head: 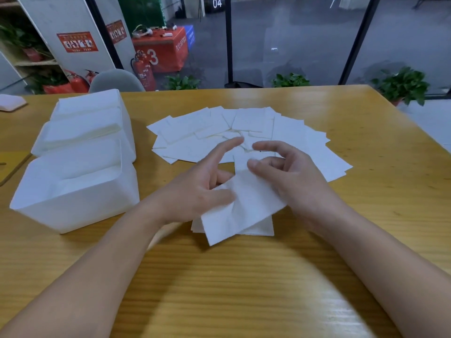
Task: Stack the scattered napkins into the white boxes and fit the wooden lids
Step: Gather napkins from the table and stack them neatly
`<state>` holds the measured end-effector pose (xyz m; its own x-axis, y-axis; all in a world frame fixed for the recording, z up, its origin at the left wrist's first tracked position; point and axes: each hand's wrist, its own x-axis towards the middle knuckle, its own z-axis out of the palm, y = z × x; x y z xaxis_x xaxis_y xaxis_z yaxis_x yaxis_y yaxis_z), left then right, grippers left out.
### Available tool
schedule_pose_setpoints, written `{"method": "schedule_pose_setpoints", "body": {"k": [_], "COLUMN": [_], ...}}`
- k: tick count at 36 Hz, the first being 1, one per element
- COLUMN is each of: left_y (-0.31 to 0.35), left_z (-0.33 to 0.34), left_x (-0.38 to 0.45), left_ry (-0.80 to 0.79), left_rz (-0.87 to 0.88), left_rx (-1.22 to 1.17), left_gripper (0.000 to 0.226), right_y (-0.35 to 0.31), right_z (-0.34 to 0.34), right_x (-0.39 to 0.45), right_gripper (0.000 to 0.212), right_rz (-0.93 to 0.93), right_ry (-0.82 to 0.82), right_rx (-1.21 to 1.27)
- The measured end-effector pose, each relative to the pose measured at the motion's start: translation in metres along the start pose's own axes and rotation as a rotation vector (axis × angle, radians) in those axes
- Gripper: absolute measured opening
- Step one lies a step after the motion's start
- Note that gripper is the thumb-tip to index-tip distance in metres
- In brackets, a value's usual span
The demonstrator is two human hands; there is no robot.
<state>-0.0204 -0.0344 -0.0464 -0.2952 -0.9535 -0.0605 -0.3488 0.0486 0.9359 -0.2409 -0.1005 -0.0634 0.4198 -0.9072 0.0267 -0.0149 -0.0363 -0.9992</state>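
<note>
My left hand [205, 184] pinches a white napkin [241, 208] between thumb and lower fingers, its index finger stretched forward. My right hand [290, 172] hovers over the napkin's far edge with curled fingers; whether it grips the napkin is unclear. Under the held napkin lies a small stack of napkins [261, 228]. Several scattered napkins [244, 132] fan across the table beyond my hands. Three white boxes stand at the left: the near box [73, 211], the middle box [41, 142] and the far box [124, 111], each with napkins inside.
The wooden table [244, 276] spreads under everything. A flat wooden piece [9, 167], perhaps a lid, lies at the left edge. A white object [11, 102] sits at the far left corner. A grey chair back [116, 80] rises behind the boxes.
</note>
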Motion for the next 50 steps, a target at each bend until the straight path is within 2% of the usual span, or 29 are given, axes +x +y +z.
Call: {"method": "schedule_pose_setpoints", "body": {"k": [2,5,10,13,16,20,24,29,34,39,45,50], "left_y": [0.002,0.004,0.0,-0.006,-0.009,-0.015,-0.014,-0.018,-0.02,-0.026,-0.022,-0.02], "left_z": [-0.004,-0.014,-0.029,-0.029,-0.031,-0.034,-0.031,-0.032,-0.036,-0.043,-0.03,-0.028], "left_x": [-0.001,-0.003,-0.005,-0.003,0.0,0.001,0.001,0.002,0.001,0.001,0.002,0.002], "left_ry": [-0.008,0.108,0.156,0.169,0.157,0.053,0.021,0.083,0.094,0.181,0.038,-0.05], "left_rz": [-0.032,-0.081,-0.18,-0.211,-0.205,-0.207,-0.217,-0.197,-0.19,-0.132,-0.083,-0.069], "left_rx": [0.048,0.115,0.23,0.256,0.256,0.192,0.228,0.37,0.489,0.601,0.462,0.415], "left_gripper": [0.088,0.074,0.03,0.016,0.015,0.015,0.024,0.031,0.036,0.035,0.02,0.02], "right_y": [0.0,-0.003,-0.001,0.004,0.004,0.005,0.004,0.011,0.014,0.013,0.019,0.02], "right_z": [-0.003,-0.009,-0.014,-0.017,-0.024,-0.03,-0.032,-0.029,-0.028,-0.033,-0.033,-0.032], "right_x": [0.001,0.002,0.003,0.005,0.008,0.01,0.01,0.011,0.011,0.015,0.017,0.018], "right_gripper": [0.034,0.028,0.024,0.017,0.013,0.013,0.016,0.01,0.007,0.008,0.006,0.01], "right_rz": [-0.025,-0.026,0.01,0.052,0.086,0.125,0.138,-0.022,-0.091,-0.176,-0.198,-0.23], "right_ry": [-0.052,-0.1,-0.125,-0.148,-0.174,-0.18,-0.206,-0.134,-0.115,-0.063,-0.08,-0.08], "right_rx": [-0.059,-0.142,-0.303,-0.316,-0.311,-0.31,-0.361,-0.674,-0.745,-0.862,-0.979,-0.998]}}
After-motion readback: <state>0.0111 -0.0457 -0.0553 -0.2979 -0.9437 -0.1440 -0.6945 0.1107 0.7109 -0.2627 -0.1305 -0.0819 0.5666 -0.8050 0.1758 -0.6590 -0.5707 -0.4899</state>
